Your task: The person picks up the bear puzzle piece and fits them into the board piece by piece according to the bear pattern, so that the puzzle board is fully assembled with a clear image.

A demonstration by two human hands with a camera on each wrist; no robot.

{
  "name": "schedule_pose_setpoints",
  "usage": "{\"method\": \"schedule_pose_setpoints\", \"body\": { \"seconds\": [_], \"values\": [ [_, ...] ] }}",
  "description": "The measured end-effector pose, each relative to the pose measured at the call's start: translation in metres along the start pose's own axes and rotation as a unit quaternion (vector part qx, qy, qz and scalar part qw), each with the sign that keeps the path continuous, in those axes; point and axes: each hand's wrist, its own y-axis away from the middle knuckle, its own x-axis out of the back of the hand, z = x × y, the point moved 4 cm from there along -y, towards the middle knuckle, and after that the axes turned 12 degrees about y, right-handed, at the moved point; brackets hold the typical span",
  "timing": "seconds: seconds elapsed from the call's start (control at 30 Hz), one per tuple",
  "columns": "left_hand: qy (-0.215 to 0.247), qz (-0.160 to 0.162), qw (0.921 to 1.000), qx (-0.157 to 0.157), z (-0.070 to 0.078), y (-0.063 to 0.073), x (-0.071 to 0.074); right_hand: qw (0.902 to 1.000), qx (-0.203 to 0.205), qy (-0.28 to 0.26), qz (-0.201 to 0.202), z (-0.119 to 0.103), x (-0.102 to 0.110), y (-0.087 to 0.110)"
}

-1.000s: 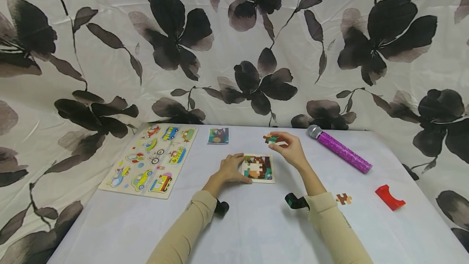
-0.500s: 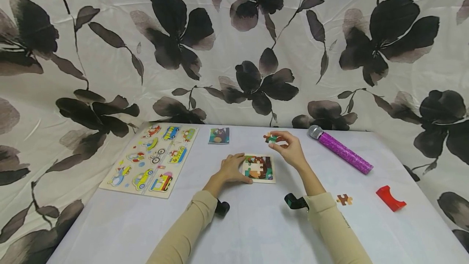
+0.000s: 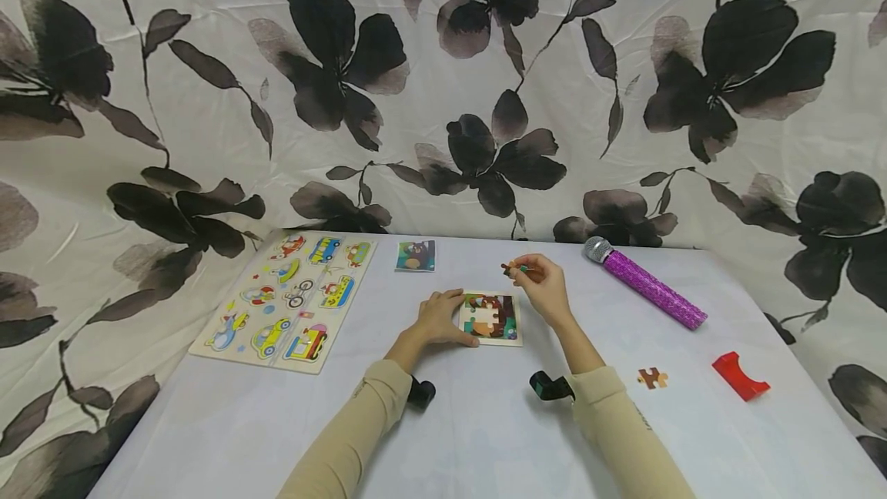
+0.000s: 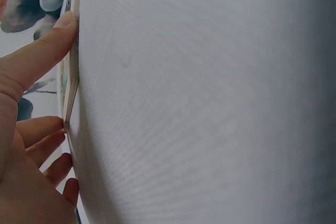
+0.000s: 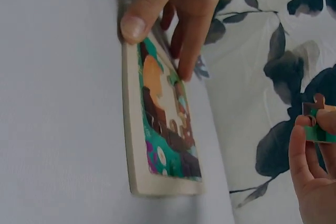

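A small wooden jigsaw puzzle board (image 3: pixel 519 323) lies mid-table, part of its picture filled with pieces and a pale gap at the centre left. My left hand (image 3: pixel 440 319) holds its left side, thumb at the near edge and forefinger at the far one; in the left wrist view the thumb (image 4: pixel 44 51) presses the board's rim (image 4: pixel 74 72). Above and right of the board, my right hand (image 3: pixel 546 293) pinches a jigsaw piece between thumb and fingertips. Green and brown show on this jigsaw piece (image 5: pixel 317 134) in the right wrist view; fingers hide part of it.
Another jigsaw piece (image 3: pixel 652 378) lies near the right sleeve. A purple glitter microphone (image 3: pixel 654 289) and a red curved block (image 3: pixel 740 376) sit on the right. A vehicle peg board (image 3: pixel 284 303) is on the left, a small picture card (image 3: pixel 416 256) behind.
My right hand has turned and shifted slightly left, so the jigsaw piece now appears nearly edge-on in the head view. The left hand and the board stay put.
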Motion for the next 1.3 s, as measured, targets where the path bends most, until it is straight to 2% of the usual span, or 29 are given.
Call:
{"method": "schedule_pose_setpoints", "body": {
  "seconds": [0.07,0.17,0.23,0.27,0.37,0.5,0.6,0.63,0.67,0.77,0.87,0.9,1.07,1.13,1.2,1.3],
  "values": [
    [0.001,0.001,1.0,0.0,0.001,0.0,0.001,0.9948,-0.045,-0.092,0.004,0.01,-0.003,-0.004],
    [-0.002,0.003,1.0,-0.001,0.002,0.001,0.001,0.968,-0.098,-0.231,0.005,0.017,-0.007,-0.008],
    [-0.002,0.003,1.0,-0.001,0.002,0.001,0.001,0.9509,-0.12,-0.285,0.0,0.018,-0.009,-0.01],
    [-0.003,0.003,1.0,0.0,0.002,0.001,0.001,0.9489,-0.126,-0.289,-0.001,0.018,-0.01,-0.011],
    [-0.009,0.001,1.0,-0.001,0.0,0.0,0.0,0.9507,-0.147,-0.272,0.013,0.019,-0.01,-0.011],
    [-0.005,-0.001,1.0,0.002,-0.002,-0.002,-0.001,0.9423,-0.178,-0.282,0.026,0.021,-0.011,-0.01],
    [0.007,-0.003,1.0,0.002,-0.004,-0.003,-0.001,0.9388,-0.172,-0.298,0.013,0.02,-0.013,-0.009],
    [0.012,-0.004,0.9999,0.001,-0.004,-0.003,0.0,0.9401,-0.166,-0.298,0.008,0.02,-0.014,-0.009],
    [0.007,0.003,0.9999,-0.013,-0.011,-0.007,-0.004,0.9423,-0.157,-0.296,0.004,0.019,-0.015,-0.009],
    [0.01,0.003,0.9998,-0.016,-0.011,-0.007,-0.004,0.9485,-0.134,-0.287,0.005,0.016,-0.016,-0.009],
    [0.008,0.002,0.9999,-0.013,-0.011,-0.006,-0.004,0.9516,-0.124,-0.281,0.007,0.015,-0.017,-0.008],
    [0.013,-0.004,0.9999,0.001,-0.003,-0.002,0.0,0.9521,-0.122,-0.28,0.009,0.015,-0.017,-0.008],
    [-0.006,-0.001,1.0,0.006,-0.002,-0.002,-0.001,0.9588,-0.122,-0.256,0.014,0.018,-0.018,-0.008],
    [-0.006,0.0,1.0,0.006,-0.003,-0.002,-0.001,0.9674,-0.119,-0.223,0.011,0.02,-0.018,-0.007],
    [-0.001,-0.002,1.0,0.008,-0.004,-0.002,-0.001,0.9803,-0.103,-0.169,0.004,0.021,-0.019,-0.005],
    [-0.003,-0.002,0.9999,0.01,-0.003,-0.002,-0.001,0.9974,-0.048,-0.049,-0.022,0.023,-0.022,-0.001]
  ]
}}
